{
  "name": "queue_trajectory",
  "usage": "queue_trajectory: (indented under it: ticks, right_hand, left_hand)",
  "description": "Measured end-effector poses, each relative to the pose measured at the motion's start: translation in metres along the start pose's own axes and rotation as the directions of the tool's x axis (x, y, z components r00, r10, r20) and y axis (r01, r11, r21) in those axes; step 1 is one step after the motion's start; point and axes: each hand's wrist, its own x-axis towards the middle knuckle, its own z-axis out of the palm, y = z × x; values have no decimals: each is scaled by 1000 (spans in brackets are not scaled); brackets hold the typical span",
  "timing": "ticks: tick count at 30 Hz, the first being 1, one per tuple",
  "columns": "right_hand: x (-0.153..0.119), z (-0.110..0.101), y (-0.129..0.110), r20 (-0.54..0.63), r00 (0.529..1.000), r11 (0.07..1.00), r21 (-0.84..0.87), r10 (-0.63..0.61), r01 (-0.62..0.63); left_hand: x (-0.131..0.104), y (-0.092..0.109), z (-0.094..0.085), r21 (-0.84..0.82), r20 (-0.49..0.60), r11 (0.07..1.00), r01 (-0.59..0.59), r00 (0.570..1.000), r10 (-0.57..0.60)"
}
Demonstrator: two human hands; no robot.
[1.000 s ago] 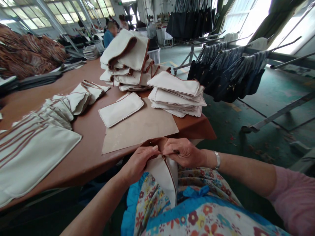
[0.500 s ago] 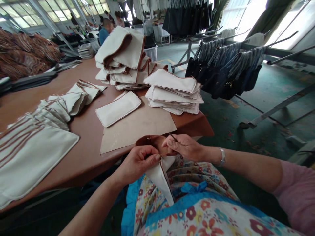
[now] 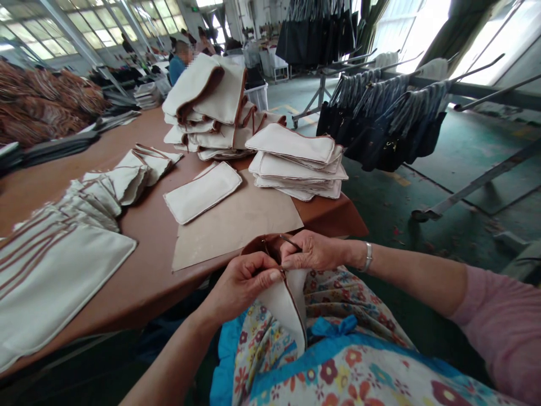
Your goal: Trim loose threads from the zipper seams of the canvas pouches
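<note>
Both hands, left hand (image 3: 243, 280) and right hand (image 3: 313, 252), pinch a cream pouch's (image 3: 287, 307) brown-trimmed top edge just off the worktop (image 3: 139, 276) edge, paper sheet (image 3: 236, 223) beyond.

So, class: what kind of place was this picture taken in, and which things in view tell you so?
Most likely a bag or sewing workshop: stacks of cream pouches on a long table, dark bags hung on racks, and both hands working a pouch.

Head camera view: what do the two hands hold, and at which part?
Both hold one cream pouch at its brown-trimmed top edge: left hand pinches it, right hand grips beside it, with a thin dark tool.
</note>
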Motion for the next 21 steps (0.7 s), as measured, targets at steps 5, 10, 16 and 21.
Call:
queue_trajectory:
  ticks: [5,10,16,21]
  right_hand:
    - [-1,-10,-6,23,999,997,-57,-45,46]
    - [6,-5,-8,-12,999,986,-157,-50,48]
    - [16,-12,-31,-227,951,828,-558,-210,49]
    - [21,-3,-81,-278,939,839,-544,-203,20]
  left_hand:
    - [-2,-2,-13,-118,111,989,86,991,-73]
    - [4,-1,-10,-168,67,979,117,992,-107]
    - [8,-5,-4,36,-340,999,12,941,1]
    - [8,37,-9,463,-616,873,-156,652,443]
